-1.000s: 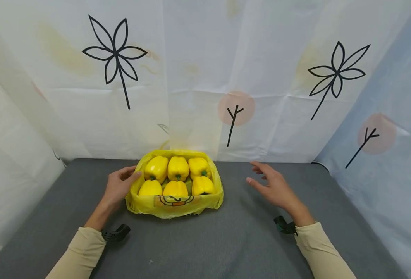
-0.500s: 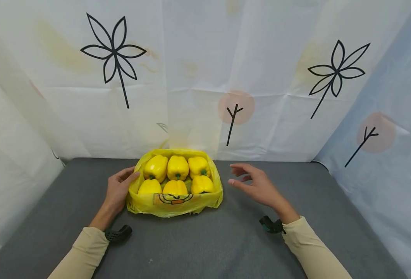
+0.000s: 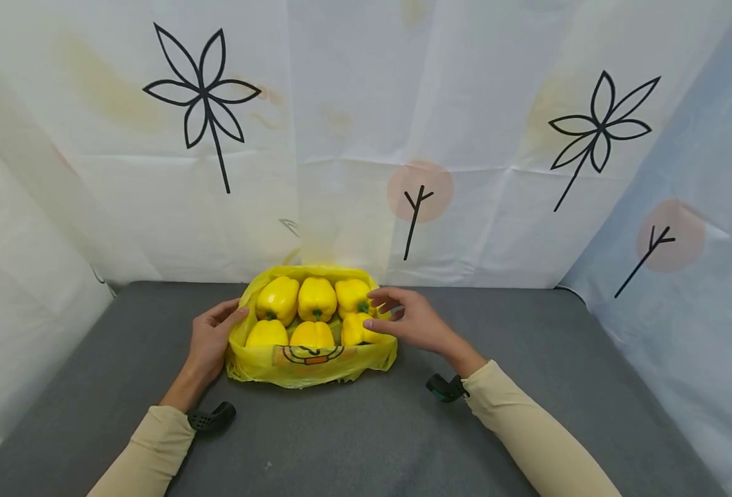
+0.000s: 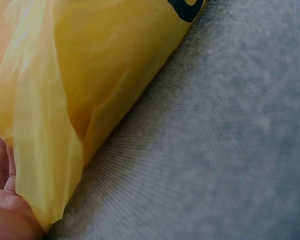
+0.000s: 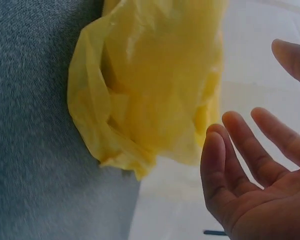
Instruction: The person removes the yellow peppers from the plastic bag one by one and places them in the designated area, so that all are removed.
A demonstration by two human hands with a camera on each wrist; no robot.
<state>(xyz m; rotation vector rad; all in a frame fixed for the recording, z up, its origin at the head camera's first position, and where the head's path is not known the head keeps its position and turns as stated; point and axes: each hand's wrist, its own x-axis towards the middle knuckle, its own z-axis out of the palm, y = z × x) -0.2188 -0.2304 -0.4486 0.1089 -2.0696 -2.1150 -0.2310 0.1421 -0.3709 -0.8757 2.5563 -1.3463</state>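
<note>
Several yellow bell peppers [image 3: 317,299] sit in two rows inside an open yellow plastic bag [image 3: 316,369] on the grey table. My left hand [image 3: 210,338] rests against the bag's left side, its thumb at the rim; in the left wrist view the bag [image 4: 105,65] partly hides its fingers. Over the bag's right edge hovers my right hand [image 3: 415,321], thumb and fingers spread apart beside the right-hand peppers. The right wrist view shows this hand [image 5: 270,185] with nothing between its fingers, next to the bag [image 5: 150,85]. The peppers' lower parts are hidden by the bag.
The grey cloth-covered table [image 3: 341,442] stretches in front of and beside the bag. White fabric with printed plants [image 3: 353,138] hangs right behind the table, and more fabric closes off both sides. Each wrist wears a black camera mount [image 3: 446,388].
My right hand has moved left from over the table to the bag's right edge. My left hand has come slightly closer against the bag's left side. The peppers have stayed in place.
</note>
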